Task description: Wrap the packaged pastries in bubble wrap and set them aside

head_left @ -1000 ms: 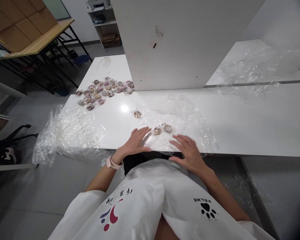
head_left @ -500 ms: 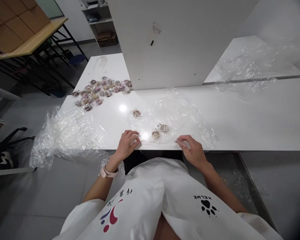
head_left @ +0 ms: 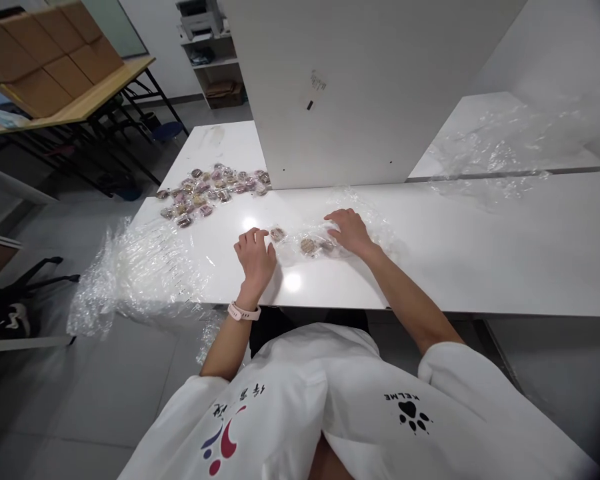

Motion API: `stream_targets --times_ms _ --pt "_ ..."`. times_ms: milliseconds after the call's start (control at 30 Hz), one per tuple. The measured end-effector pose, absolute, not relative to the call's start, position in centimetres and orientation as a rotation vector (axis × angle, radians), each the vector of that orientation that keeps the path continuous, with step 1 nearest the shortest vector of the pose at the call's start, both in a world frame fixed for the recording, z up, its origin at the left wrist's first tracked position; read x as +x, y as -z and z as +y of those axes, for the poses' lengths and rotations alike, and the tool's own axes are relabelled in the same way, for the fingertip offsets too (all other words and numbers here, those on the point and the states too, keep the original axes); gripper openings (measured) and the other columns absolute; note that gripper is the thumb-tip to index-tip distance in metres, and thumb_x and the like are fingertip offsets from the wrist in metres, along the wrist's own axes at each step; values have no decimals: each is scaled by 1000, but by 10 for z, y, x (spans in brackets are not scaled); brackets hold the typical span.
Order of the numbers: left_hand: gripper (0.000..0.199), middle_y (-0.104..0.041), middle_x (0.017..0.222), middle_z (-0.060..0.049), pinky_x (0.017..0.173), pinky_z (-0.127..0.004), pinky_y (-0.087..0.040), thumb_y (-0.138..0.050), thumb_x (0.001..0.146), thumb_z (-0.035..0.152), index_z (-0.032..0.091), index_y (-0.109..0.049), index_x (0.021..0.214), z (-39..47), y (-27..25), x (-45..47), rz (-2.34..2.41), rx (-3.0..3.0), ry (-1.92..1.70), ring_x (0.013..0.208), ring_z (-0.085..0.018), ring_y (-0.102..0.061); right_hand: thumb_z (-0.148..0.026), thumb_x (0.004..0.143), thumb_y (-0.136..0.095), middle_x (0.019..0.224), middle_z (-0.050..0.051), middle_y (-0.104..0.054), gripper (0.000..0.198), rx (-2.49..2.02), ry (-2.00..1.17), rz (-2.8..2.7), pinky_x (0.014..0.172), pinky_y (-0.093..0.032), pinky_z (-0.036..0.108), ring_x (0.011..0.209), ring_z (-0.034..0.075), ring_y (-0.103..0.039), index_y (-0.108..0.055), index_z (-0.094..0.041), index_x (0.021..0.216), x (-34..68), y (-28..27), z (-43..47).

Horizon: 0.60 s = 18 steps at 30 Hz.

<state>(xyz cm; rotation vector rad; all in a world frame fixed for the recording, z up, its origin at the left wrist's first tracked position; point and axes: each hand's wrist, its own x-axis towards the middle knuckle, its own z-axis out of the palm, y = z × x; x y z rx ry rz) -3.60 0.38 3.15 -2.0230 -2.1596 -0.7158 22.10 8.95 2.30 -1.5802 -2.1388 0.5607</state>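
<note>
My left hand (head_left: pixel 256 260) is over the table's front part, its thumb and fingers curved but apart, just left of a small round wrapped piece (head_left: pixel 277 234). A clear plastic sheet (head_left: pixel 347 199) lies crumpled on the white tabletop. My right hand (head_left: pixel 353 233) rests on the sheet, thumb and fingers apart, with the fingertips among its folds. Between the hands, a brownish round piece (head_left: pixel 308 247) shows through the film. Another piece (head_left: pixel 326 246) beside it is partly covered by film, close under my right thumb.
Many small wrapped pieces (head_left: pixel 205 193) are spread at the table's far left. A heap of clear plastic (head_left: pixel 153 260) hangs over the front left edge. A white upright panel (head_left: pixel 360 100) stands behind the work area. More clear film (head_left: pixel 500 153) lies at the right back.
Both hands have moved forward from the front edge and let go of the sheet's near edge. That edge is now folded away over the pieces, two of which have shifted.
</note>
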Motion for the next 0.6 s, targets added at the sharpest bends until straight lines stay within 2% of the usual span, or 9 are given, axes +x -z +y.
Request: stream_targets --times_ms 67,167,267,300,367,400,467,533,600 --pt "25 -62 121 -15 94 -50 -43 -50 90 16 19 -58 114 -1 -33 -31 -1998 -2144 936 117 -32 -53 -21 90 -55 118 9 -68 24 -1465 -435 -2123 95 -43 44 111 28 -55 -69 -20 109 220 -23 80" --pt "40 -57 135 -11 104 -47 -42 -50 93 19 23 -47 133 -4 -35 -16 -1667 -2618 1090 130 -26 -49 -37 99 -46 117 7 -68 32 -1290 -548 -2128 92 -46 42 108 26 -58 -66 -23 120 228 -19 54" --pt "70 -41 153 -11 109 -49 -39 -62 88 21 28 -29 150 5 -28 -1 -1574 -2926 949 140 -29 -38 -48 91 -60 122 7 -67 52 -1267 -657 -2182 89 -49 43 108 28 -59 -54 -27 138 237 -5 27" --pt "78 -42 152 -12 107 -50 -39 -65 86 21 28 -25 152 9 -25 3 -1623 -2955 871 139 -31 -39 -46 89 -63 120 8 -67 55 -1292 -638 -2157 88 -49 44 105 28 -60 -53 -26 139 239 1 19" --pt "85 -53 140 -12 101 -51 -40 -69 82 19 28 -23 153 13 -20 9 -1746 -2951 712 128 -33 -47 -36 90 -61 109 7 -70 43 -1309 -566 -2075 86 -50 44 97 27 -61 -58 -25 132 242 12 4" --pt "83 -59 131 -11 97 -50 -41 -71 82 19 27 -27 151 13 -19 11 -1791 -2941 647 120 -32 -50 -30 91 -59 104 6 -71 34 -1287 -527 -2042 86 -50 43 95 26 -61 -62 -25 124 243 16 -3" --pt "64 -64 114 -8 93 -47 -40 -72 82 21 24 -44 140 6 -19 11 -1824 -2938 562 108 -29 -54 -21 90 -57 100 5 -71 21 -1199 -468 -2027 89 -49 42 98 25 -60 -66 -25 109 246 19 -17" --pt "38 -64 105 -6 91 -44 -39 -73 83 24 22 -58 117 -8 -21 9 -1796 -2972 551 104 -27 -53 -13 88 -55 104 5 -71 20 -1125 -453 -2054 92 -47 42 106 25 -60 -65 -24 101 249 18 -33" --pt "19 -63 104 -6 92 -42 -38 -70 85 21 22 -58 100 -26 -21 6 -1740 -3021 627 105 -25 -53 -8 87 -51 110 4 -70 25 -1098 -474 -2096 94 -46 43 112 25 -60 -63 -24 102 252 16 -47"
